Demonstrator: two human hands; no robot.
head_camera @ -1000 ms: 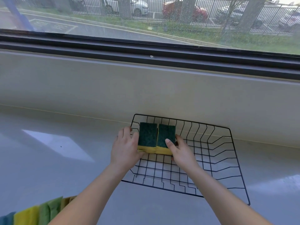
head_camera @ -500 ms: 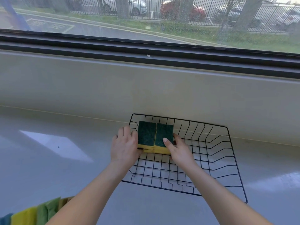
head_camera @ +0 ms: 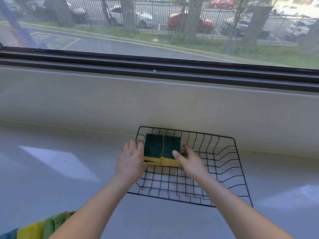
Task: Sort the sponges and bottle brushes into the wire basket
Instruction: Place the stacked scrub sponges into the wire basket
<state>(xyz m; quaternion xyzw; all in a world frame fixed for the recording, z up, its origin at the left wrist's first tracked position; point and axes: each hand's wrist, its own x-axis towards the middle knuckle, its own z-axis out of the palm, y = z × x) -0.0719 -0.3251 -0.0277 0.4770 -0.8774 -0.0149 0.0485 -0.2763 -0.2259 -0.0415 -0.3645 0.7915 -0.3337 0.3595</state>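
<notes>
Two stacks of yellow sponges with dark green scouring tops (head_camera: 162,149) stand side by side in the back left corner of the black wire basket (head_camera: 224,169). My left hand (head_camera: 130,161) presses flat against the left side of the stacks, at the basket's left wall. My right hand (head_camera: 189,162) holds the right stack, thumb on its green top and fingers down its right side. No bottle brushes are in view.
More sponges in yellow, green and blue (head_camera: 34,228) lie in a row at the bottom left corner. The basket sits on a pale glossy counter (head_camera: 69,187) against a low wall below a wide window (head_camera: 155,23).
Both hands and the sponge stacks keep nearly the same place in the basket's back left corner. The head camera has tilted up a little, showing more of the window.
</notes>
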